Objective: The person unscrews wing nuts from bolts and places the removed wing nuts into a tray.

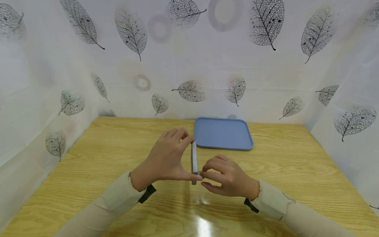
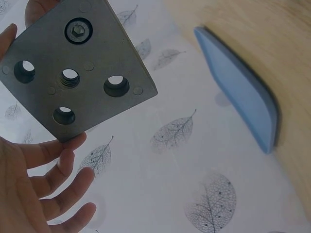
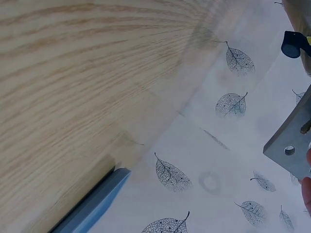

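My left hand (image 1: pixel 168 158) grips a grey square metal plate (image 2: pixel 97 58) by opposite edges, fingers at the far edge and thumb at the near one. Held on edge above the table, the plate shows as a thin strip in the head view. Several round holes pass through it, the middle one threaded. A hex-socket bolt (image 2: pixel 78 31) sits in one corner hole. At the plate's right face, my right hand (image 1: pixel 228 176) has curled fingers pinching the bolt's small brownish end (image 3: pixel 305 127). Its fingertips partly hide that end.
A blue rectangular tray (image 1: pixel 223 133) lies at the back of the wood-grain table (image 1: pixel 284 171), just beyond the plate. White leaf-printed sheeting (image 1: pixel 192 62) closes off the back and both sides.
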Available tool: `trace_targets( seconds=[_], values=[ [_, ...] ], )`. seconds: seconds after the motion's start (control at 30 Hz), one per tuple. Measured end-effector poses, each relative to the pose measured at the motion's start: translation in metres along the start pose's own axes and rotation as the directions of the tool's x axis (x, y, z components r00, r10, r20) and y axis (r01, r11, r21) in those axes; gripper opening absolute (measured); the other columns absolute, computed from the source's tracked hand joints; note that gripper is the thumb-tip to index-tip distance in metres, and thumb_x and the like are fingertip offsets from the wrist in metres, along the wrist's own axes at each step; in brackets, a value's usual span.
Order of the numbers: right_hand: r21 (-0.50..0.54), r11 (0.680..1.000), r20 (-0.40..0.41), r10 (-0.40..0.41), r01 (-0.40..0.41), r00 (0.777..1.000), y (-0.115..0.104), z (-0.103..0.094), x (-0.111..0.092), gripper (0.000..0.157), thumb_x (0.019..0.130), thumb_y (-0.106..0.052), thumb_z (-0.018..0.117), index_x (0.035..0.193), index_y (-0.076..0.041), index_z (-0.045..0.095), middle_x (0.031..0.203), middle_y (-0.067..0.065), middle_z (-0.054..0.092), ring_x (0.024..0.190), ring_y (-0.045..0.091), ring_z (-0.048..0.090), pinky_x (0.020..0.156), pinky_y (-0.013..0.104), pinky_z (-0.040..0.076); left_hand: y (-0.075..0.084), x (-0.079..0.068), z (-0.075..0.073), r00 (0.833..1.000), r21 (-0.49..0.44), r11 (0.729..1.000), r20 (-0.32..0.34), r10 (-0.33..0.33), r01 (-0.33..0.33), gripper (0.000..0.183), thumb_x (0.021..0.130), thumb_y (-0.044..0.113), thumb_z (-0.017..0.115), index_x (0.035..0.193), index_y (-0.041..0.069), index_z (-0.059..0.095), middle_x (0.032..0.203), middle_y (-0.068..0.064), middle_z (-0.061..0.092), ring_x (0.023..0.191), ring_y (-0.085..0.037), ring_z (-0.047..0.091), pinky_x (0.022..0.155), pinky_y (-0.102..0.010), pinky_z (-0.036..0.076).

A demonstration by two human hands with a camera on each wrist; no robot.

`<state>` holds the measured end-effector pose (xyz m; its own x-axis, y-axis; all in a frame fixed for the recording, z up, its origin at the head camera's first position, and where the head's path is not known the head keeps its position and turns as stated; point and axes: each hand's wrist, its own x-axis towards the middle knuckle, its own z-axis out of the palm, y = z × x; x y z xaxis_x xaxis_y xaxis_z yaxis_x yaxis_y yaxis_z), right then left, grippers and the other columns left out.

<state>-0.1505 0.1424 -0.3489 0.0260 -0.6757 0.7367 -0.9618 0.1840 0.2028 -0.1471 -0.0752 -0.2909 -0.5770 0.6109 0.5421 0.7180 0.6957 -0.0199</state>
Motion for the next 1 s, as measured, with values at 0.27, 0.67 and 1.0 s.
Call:
trace_targets(
  seconds=[0.27, 0.67, 1.0],
  values=[
    [0.001, 0.999, 0.006, -0.033, 0.033, 0.999, 0.0003, -0.0009, 0.0002, 0.012, 0.087, -0.025, 0.064, 0.088, -0.014, 0.07, 0.09, 0.004, 0.063, 0.076, 0.015, 0.06, 0.07, 0.03, 0.049, -0.0004, -0.0001, -0.0015, 1.0, 0.024, 1.0, 0.014, 0.001, -0.002, 0.09, 0.049, 0.081, 0.069, 0.105, 0.01, 0.062, 0.098, -0.002, 0.051, 0.092, -0.021, 0.053, 0.089, -0.039, 0.045],
    [0.015, 0.979, 0.069, 0.2, -0.202, 0.977, -0.0009, -0.0025, 0.0022, 0.03, 0.094, -0.035, 0.051, 0.096, -0.008, 0.066, 0.098, 0.006, 0.062, 0.088, 0.018, 0.061, 0.078, 0.033, 0.051, -0.0001, -0.0001, -0.0005, 1.0, 0.021, 1.0, -0.007, 0.012, -0.011, 0.089, 0.047, 0.08, 0.069, 0.103, 0.011, 0.062, 0.097, -0.002, 0.051, 0.09, -0.02, 0.053, 0.088, -0.039, 0.045],
    [-0.001, 0.95, 0.221, 0.304, -0.311, 0.927, -0.0024, 0.0012, -0.0017, 0.041, 0.097, -0.045, 0.041, 0.099, -0.011, 0.065, 0.09, -0.002, 0.066, 0.086, 0.013, 0.061, 0.086, 0.038, 0.047, 0.0001, 0.0003, -0.0011, 1.0, 0.034, 0.999, 0.003, 0.011, -0.011, 0.092, 0.047, 0.083, 0.067, 0.104, 0.011, 0.062, 0.097, -0.001, 0.052, 0.093, -0.019, 0.053, 0.088, -0.038, 0.045]
  ],
)
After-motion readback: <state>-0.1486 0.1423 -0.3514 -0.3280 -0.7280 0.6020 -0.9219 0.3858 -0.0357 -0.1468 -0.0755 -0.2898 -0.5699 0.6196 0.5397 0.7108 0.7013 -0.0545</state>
